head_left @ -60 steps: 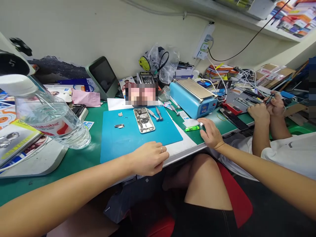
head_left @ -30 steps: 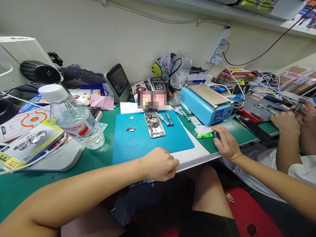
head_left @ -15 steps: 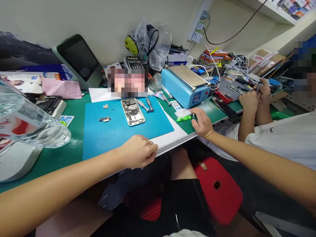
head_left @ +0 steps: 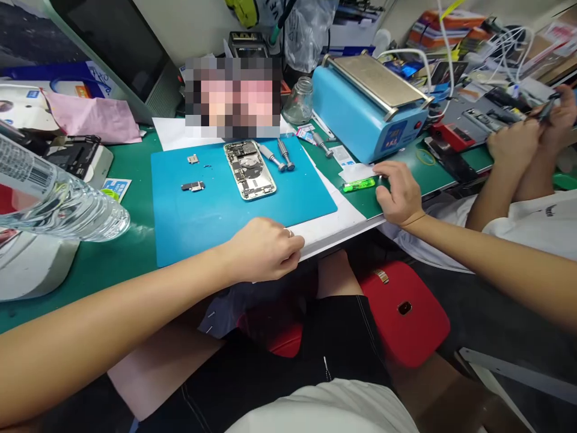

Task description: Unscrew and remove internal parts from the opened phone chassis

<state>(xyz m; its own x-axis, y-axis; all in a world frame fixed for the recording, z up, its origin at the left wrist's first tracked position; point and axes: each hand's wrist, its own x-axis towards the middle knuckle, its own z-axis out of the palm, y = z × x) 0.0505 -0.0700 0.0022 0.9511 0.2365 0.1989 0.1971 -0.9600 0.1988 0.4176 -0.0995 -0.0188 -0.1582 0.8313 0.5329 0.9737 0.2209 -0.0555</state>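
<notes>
My left hand (head_left: pixel 269 249) is curled closed at the front edge of the blue mat (head_left: pixel 202 222); whatever it may hold is hidden. My right hand (head_left: pixel 400 192) rests by the table's front edge, fingers bent and thumb apart. Its fingertips reach a scrap of white paper (head_left: pixel 357 172), beside a bright green tube-shaped thing (head_left: pixel 359 184). On the mat lies an opened phone (head_left: pixel 250 171) with its inner parts showing. Two screwdrivers (head_left: pixel 285 155) lie right of it. Left of it are a small metal part (head_left: pixel 193 159) and a dark flat part (head_left: pixel 193 187).
A clear water bottle (head_left: pixel 67 198) stands close on the left. Behind are a dark-screened device (head_left: pixel 117 48), a glass jar (head_left: pixel 299 102) and a blue machine with a metal top plate (head_left: pixel 360 114). At right, a co-worker's hands (head_left: pixel 518 144) hold a tool above phone parts.
The view has tilted down and come closer, so the bench appears higher and larger. Both my hands keep about the same place and pose; the mat's parts stay put.
</notes>
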